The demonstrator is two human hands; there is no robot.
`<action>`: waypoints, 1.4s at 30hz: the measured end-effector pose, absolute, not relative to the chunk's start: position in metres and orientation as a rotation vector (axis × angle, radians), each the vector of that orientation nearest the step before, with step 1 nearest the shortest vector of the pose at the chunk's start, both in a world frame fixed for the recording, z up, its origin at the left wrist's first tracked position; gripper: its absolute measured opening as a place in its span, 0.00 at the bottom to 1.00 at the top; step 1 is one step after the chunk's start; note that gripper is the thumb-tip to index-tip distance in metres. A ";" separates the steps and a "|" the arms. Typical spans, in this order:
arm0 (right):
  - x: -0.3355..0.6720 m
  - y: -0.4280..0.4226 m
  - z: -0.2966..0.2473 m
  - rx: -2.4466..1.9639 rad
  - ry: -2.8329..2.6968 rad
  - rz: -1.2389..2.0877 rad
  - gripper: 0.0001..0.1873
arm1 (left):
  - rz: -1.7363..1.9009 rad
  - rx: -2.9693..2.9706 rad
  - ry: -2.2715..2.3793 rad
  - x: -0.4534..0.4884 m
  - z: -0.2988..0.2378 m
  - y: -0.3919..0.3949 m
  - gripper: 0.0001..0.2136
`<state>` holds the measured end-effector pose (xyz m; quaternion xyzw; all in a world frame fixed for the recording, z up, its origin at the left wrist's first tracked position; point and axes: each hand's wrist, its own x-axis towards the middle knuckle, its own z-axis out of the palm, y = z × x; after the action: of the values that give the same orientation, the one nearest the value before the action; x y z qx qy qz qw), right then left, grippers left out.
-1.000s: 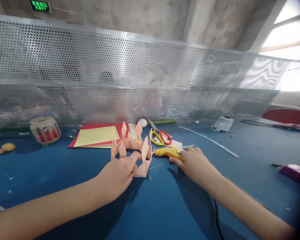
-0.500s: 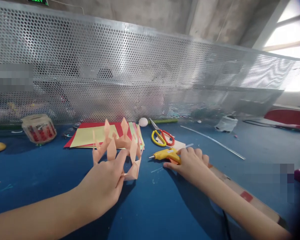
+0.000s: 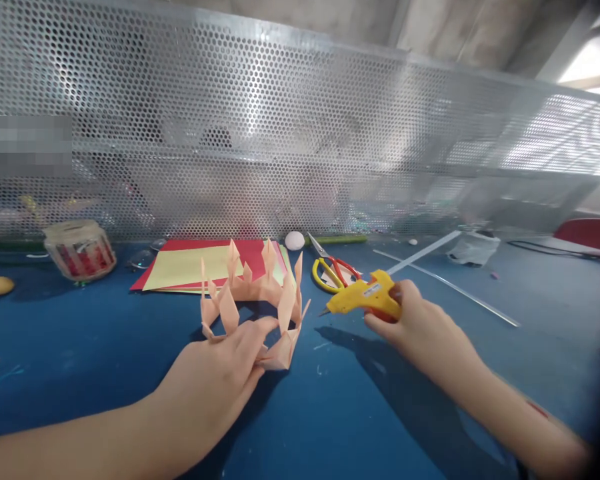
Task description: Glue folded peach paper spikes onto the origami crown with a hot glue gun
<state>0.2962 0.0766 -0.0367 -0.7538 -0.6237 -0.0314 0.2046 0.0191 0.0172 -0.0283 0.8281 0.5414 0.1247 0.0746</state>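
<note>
A peach folded-paper crown [image 3: 253, 300] with several upright points stands on the blue table [image 3: 105, 347]. My left hand [image 3: 215, 380] grips its near edge, fingers pinched on the paper. My right hand [image 3: 420, 327] is closed round a yellow hot glue gun [image 3: 363, 298], held above the table with the nozzle aimed left toward the crown. A clear glue stick juts from the back of the gun. A gap remains between nozzle and paper.
Red and yellow paper sheets [image 3: 190, 267] lie behind the crown. Red-and-yellow scissors [image 3: 333, 270], a white ball [image 3: 295, 240], a clear jar [image 3: 80, 249] and a long glue stick [image 3: 460, 290] sit near a perforated metal screen [image 3: 280, 133].
My right hand has lifted the glue gun off the table and pointed it at the crown. My left hand has kept its hold while the crown shifted slightly right.
</note>
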 end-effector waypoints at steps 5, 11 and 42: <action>0.305 0.072 -0.024 -1.961 -1.762 0.026 0.12 | 0.275 2.413 1.648 0.022 -0.027 0.020 0.25; 0.282 0.054 -0.035 -1.593 -1.797 0.151 0.10 | 0.303 2.414 1.612 0.020 -0.032 0.021 0.27; 0.247 0.024 -0.038 -0.980 -2.035 -0.953 0.31 | 0.342 2.581 1.744 0.022 -0.051 0.025 0.34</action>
<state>0.2474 0.0236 -0.0377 -0.3763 -0.7811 -0.3658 0.3383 0.0219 0.0253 -0.0507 0.8237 0.5565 0.1090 0.0040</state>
